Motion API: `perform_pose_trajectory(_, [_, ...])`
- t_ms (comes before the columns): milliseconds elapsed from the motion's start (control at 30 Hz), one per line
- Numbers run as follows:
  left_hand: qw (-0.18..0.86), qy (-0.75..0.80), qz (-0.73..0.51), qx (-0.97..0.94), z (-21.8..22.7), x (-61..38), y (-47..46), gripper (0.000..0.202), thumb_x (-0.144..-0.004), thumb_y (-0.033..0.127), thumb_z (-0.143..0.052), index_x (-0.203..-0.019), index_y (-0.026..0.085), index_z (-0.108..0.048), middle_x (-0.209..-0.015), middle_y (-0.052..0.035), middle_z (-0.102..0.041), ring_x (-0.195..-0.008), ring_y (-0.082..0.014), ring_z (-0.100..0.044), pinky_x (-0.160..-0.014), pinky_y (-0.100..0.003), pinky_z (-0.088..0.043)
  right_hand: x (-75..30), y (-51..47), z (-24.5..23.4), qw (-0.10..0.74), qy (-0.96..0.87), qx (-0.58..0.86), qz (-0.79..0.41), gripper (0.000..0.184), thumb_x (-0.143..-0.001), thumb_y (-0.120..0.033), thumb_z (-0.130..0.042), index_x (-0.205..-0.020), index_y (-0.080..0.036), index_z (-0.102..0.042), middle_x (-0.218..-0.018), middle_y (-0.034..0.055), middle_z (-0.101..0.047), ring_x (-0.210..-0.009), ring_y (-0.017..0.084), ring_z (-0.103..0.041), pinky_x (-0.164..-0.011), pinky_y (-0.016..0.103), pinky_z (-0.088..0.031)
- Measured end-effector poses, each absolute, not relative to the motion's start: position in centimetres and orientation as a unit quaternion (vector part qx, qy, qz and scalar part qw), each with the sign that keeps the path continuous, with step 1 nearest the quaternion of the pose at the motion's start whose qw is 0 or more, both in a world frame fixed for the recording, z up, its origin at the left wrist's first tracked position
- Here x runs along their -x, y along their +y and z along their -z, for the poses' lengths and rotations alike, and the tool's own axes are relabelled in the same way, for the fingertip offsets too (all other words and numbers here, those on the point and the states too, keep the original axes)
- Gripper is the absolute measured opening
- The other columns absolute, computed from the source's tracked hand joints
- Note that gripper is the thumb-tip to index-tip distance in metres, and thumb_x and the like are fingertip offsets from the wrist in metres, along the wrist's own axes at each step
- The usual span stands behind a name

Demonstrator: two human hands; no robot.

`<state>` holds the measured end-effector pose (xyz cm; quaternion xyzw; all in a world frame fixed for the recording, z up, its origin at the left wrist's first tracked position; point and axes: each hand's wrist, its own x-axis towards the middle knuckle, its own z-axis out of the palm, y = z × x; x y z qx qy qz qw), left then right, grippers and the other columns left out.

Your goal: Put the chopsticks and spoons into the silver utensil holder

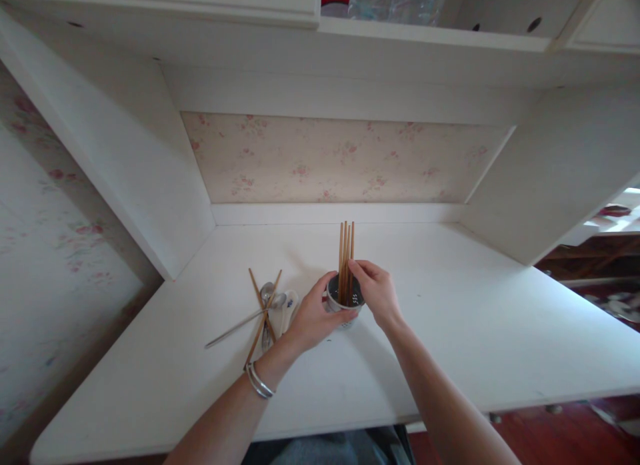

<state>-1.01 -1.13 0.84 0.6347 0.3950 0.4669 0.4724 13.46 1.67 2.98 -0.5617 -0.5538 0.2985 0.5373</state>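
Note:
My left hand (320,312) is wrapped round a round utensil holder (345,308) with small holes in its dark bottom. Several wooden chopsticks (345,252) stand upright in the holder. The fingertips of my right hand (377,290) pinch the chopsticks at about mid-length, just above the rim. Left of my left hand, two wooden chopsticks (257,284) lie crossed on the white desk, with metal spoons (267,291) and a white spoon with a blue mark (289,306) among them. My left forearm hides part of this pile.
The white desk top (450,332) is bounded by side panels (125,145) and a flower-patterned back wall (320,158). A shelf overhead holds plastic bottles (395,2). The desk's front edge lies close to my body.

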Motion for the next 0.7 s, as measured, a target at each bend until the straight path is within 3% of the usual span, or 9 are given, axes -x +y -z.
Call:
perform_pose_trajectory(367, [0.476,0.399,-0.462,-0.633,-0.5,1.0,-0.9,0.079,-0.062,0.032,-0.079,-0.131,0.022,-0.042,-0.128,-0.008,-0.054,-0.112,-0.0209,-0.054,-0.097,-0.035,-0.043,-13.8,1.7,-2.7,0.529,-0.561,0.548,-0.325,0.042,-0.08,-0.054,-0.053,-0.091,-0.018,-0.072,-0.09,0.0057,-0.071,-0.087,0.022,-0.063,-0.075,0.031,-0.047])
perform_pose_trajectory(700, [0.479,0.397,-0.461,-0.633,-0.6,1.0,-0.9,0.079,-0.062,0.03,-0.079,-0.132,0.024,-0.043,-0.131,-0.0091,-0.052,-0.115,-0.0242,-0.052,-0.098,-0.039,-0.041,-14.2,1.6,-3.8,0.485,-0.594,0.561,-0.313,0.039,-0.082,-0.05,-0.049,-0.085,-0.019,-0.072,-0.086,0.0046,-0.071,-0.083,0.021,-0.063,-0.073,0.03,-0.045])
